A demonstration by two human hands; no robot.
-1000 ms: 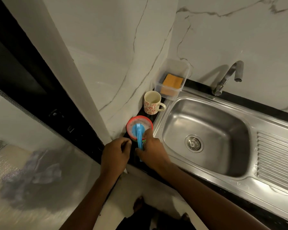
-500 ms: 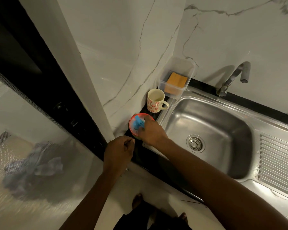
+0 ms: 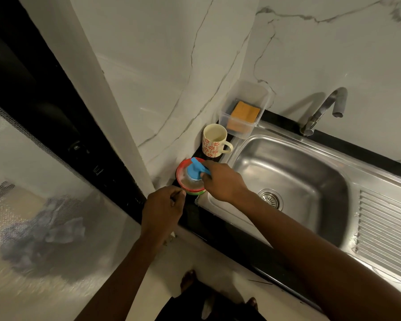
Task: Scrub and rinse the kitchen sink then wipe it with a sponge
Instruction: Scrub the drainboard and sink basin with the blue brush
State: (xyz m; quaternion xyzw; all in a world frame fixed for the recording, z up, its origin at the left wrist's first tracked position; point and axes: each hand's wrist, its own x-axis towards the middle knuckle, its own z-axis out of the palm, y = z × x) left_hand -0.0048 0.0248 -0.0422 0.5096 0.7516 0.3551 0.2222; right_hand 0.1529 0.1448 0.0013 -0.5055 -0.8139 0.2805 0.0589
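Step, as judged: soap-loading ahead of scrubbing. Right hand [image 3: 222, 181] is gripping the blue brush [image 3: 196, 171], whose head is sitting in the red tub [image 3: 183, 180] just beside the sink [image 3: 310, 172]; left hand [image 3: 163, 206] is curling near the tub, and I cannot tell if it is holding anything. Next move is calling for carrying the brush into the basin.

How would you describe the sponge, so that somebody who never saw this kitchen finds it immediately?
Start at the steel sink; at its far left corner, left of the tap, a clear plastic box stands against the marble wall. The sponge lies inside it: a flat orange rectangle, unlike the flowered mug and the red tub nearer the person.
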